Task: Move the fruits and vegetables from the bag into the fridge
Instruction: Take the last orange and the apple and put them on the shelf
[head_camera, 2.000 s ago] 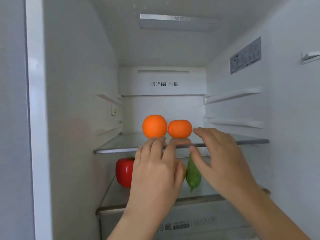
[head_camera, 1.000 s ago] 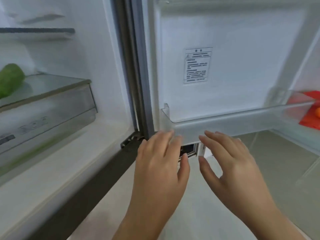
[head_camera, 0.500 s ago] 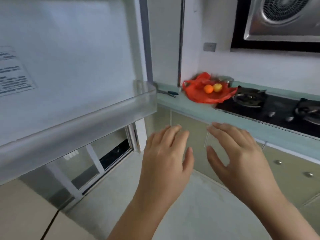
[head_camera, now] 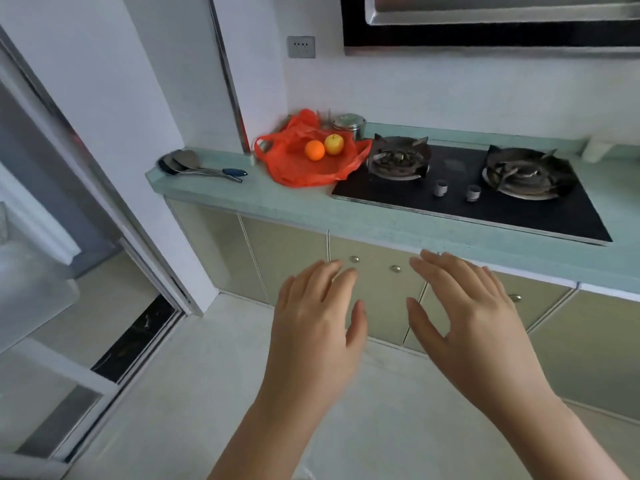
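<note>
Orange [head_camera: 314,150] and apple [head_camera: 334,144] lie side by side on the red bag [head_camera: 304,171] near the counter's [head_camera: 381,223] back-left corner, so reach your empty left hand [head_camera: 317,327] and right hand [head_camera: 474,320], fingers loosely spread, over its front edge and cup one fruit each.

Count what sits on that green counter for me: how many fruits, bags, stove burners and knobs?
Fruits: 2, an orange and a yellow apple, both lying on the bag
Bags: 1, the red bag
Burners: 2, the left burner and the right burner
Knobs: 2, the left knob and the right knob
Total: 7
</note>
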`<state>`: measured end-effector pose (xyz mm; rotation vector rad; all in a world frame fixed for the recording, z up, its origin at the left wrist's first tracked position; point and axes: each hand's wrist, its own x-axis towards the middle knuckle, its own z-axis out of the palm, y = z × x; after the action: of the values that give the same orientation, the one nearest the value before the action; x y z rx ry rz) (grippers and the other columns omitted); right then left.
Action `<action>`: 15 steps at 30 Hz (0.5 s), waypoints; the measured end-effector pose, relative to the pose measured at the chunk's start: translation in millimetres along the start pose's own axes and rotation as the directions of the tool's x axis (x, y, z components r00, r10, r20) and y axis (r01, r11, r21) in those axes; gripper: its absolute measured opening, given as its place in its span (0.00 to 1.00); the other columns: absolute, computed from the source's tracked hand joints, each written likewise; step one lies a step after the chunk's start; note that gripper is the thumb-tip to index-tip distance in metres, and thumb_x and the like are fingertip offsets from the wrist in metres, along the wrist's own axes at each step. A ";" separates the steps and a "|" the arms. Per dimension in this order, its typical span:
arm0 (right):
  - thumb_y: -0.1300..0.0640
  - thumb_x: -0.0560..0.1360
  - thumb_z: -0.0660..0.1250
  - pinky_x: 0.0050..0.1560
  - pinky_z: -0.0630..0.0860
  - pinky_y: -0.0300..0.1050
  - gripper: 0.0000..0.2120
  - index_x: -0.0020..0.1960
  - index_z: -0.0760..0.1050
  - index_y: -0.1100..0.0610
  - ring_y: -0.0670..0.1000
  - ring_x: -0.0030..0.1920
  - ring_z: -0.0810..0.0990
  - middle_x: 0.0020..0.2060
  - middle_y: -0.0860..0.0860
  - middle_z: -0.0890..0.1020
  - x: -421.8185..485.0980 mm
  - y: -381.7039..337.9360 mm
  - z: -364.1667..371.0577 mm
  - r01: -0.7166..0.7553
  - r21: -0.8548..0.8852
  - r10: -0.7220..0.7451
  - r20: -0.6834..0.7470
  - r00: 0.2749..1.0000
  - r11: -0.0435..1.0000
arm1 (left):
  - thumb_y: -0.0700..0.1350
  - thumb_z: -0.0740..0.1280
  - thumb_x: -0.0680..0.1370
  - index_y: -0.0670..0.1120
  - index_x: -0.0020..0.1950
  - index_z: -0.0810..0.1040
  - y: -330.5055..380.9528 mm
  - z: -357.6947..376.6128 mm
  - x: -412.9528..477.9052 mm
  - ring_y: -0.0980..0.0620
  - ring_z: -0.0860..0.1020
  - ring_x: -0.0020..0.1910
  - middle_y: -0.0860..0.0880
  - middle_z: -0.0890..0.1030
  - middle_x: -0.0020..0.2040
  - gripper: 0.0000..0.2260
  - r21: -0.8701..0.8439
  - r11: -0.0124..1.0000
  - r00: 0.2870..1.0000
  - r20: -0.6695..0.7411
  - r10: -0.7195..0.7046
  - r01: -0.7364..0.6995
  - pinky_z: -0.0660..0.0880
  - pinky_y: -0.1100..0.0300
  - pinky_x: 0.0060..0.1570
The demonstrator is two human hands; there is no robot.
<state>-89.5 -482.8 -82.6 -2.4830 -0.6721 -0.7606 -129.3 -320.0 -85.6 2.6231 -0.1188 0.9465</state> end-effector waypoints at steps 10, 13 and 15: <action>0.51 0.71 0.58 0.54 0.74 0.60 0.20 0.57 0.76 0.61 0.59 0.56 0.78 0.54 0.57 0.80 145.3 23.2 104.5 0.007 -0.053 -0.004 0.045 0.999 0.999 | 0.45 0.59 0.73 0.40 0.53 0.79 -104.1 77.4 131.3 0.42 0.78 0.54 0.42 0.80 0.54 0.16 -0.065 0.998 1.000 -0.026 0.001 -0.003 0.75 0.47 0.53; 0.53 0.70 0.62 0.56 0.73 0.61 0.19 0.58 0.76 0.60 0.58 0.57 0.78 0.55 0.56 0.80 180.5 29.2 131.4 0.002 -0.060 0.001 0.042 0.999 0.998 | 0.45 0.59 0.73 0.39 0.53 0.79 -131.6 95.6 164.7 0.41 0.78 0.54 0.42 0.80 0.54 0.16 -0.070 0.998 1.000 -0.021 -0.005 0.004 0.75 0.46 0.53; 0.54 0.69 0.64 0.55 0.73 0.62 0.19 0.58 0.75 0.61 0.58 0.57 0.77 0.55 0.56 0.80 197.6 37.9 149.5 -0.012 -0.049 0.015 0.051 0.999 0.999 | 0.46 0.58 0.73 0.39 0.53 0.79 -146.6 110.9 178.8 0.41 0.78 0.54 0.42 0.80 0.54 0.16 -0.071 0.997 1.000 -0.004 -0.014 0.014 0.75 0.46 0.53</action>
<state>133.8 -368.7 -84.0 -2.5564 -0.6617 -0.7185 104.3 -214.8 -95.1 2.5541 -0.1306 0.9260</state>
